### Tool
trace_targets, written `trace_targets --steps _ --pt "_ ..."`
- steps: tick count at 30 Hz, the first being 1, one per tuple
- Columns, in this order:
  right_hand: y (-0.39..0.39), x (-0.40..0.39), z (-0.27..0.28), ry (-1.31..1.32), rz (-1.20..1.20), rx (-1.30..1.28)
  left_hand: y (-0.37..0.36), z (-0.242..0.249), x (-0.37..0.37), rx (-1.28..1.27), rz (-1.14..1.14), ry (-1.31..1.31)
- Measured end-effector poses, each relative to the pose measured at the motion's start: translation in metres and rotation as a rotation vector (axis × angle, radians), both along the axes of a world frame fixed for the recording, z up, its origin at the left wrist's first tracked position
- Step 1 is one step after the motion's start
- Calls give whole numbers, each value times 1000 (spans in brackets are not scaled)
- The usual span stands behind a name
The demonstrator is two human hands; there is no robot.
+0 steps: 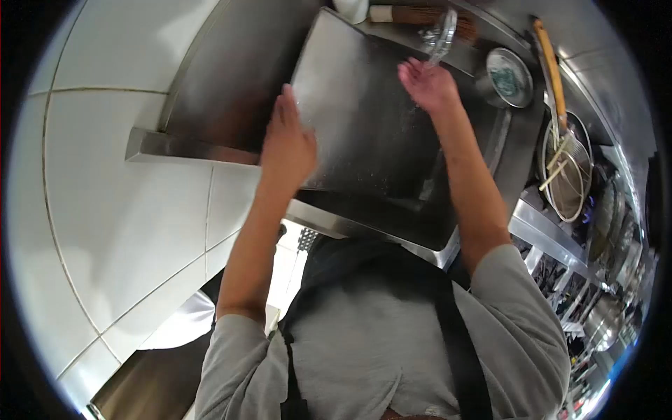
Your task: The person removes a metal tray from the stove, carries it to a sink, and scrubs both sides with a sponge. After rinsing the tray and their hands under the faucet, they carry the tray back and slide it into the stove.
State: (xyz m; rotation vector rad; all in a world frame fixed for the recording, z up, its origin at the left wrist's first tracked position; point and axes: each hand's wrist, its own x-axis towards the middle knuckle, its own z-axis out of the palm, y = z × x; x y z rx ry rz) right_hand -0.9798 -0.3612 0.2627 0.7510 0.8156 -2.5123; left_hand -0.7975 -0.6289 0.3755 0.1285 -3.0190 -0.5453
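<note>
A large rectangular metal tray (343,105) lies tilted in the sink, its surface wet and dotted with small specks. My left hand (288,143) grips the tray's left edge, fingers along the outside and thumb toward the inner face. Over the tray's far right part, my right hand (430,84) is open, palm up with fingers slightly curled and no object in it. Just beyond its fingers is a shiny, silvery, partly see-through thing (442,38), blurred.
To the right stands a metal bowl (509,77) with a green scouring pad inside. A brush (413,15) lies along the back. Strainers (568,178) and a wooden-handled tool (551,66) sit farther right. The sink's front rim (329,218) is close to my body; a tiled wall (119,210) borders the left.
</note>
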Motion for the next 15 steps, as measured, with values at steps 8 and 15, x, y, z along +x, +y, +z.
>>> trace_targets --steps 8,15 --pt "2 -5 18 74 237 -232 6 24 -57 250 130 -296" --pt "36 10 49 225 430 -13 35 42 -25 268 54 -40"
